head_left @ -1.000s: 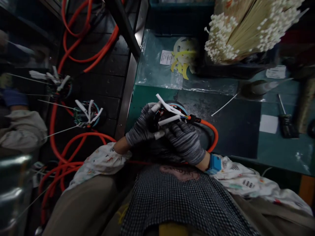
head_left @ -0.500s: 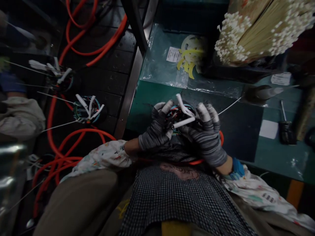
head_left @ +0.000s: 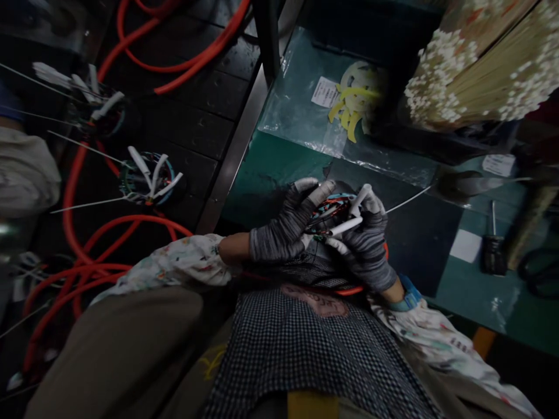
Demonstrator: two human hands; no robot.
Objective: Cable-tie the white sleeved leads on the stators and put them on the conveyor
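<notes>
1. Grey-gloved left hand grips the wired round part by its rim!
2. Right hand curls against white tubes; can't tell if it's pinching.
3. Part's between both hands, beside the table.

gloves: matt knit cloth | tubes: smooth matt plastic | bag: glossy plastic | table edging: smooth metal

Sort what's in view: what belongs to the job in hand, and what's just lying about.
In the job, seemingly:
wired assembly between left hand and right hand
its white sleeves
similar assemblies on the left

Apparently just lying about:
screwdriver
bundle of pale stalks
white card
yellow pieces
</notes>
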